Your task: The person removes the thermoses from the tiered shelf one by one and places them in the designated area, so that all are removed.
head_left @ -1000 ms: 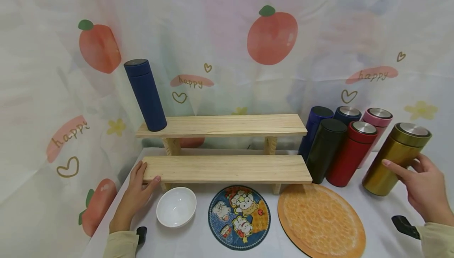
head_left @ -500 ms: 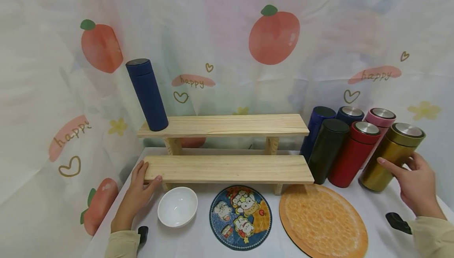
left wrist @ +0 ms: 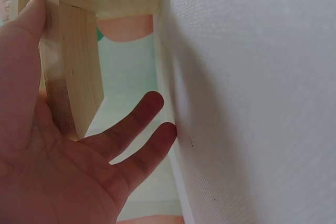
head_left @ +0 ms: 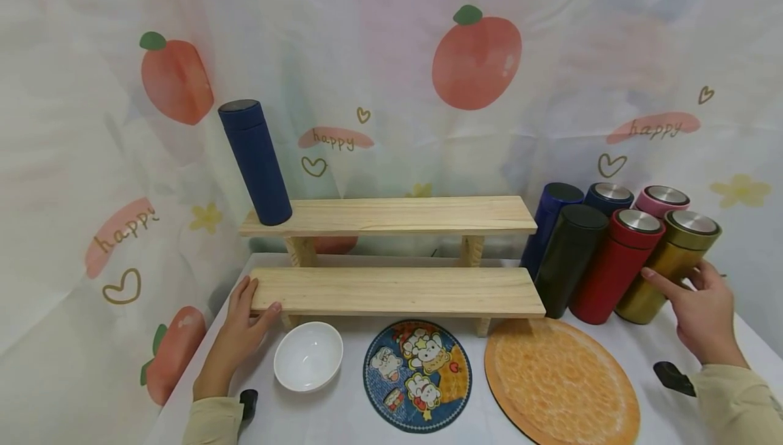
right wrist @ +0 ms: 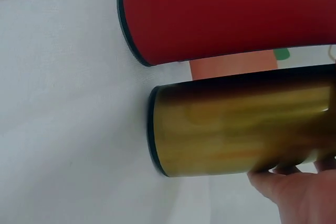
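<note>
Right hand (head_left: 703, 316) clasps the gold flask (head_left: 667, 268) beside the red flask (head_left: 614, 265); left hand (head_left: 241, 326), fingers relaxed, steadies the shelf (head_left: 397, 290).

Gold flask (head_left: 668, 265), steel lid, upright on white table; just beside red flask (head_left: 614, 265)
</note>
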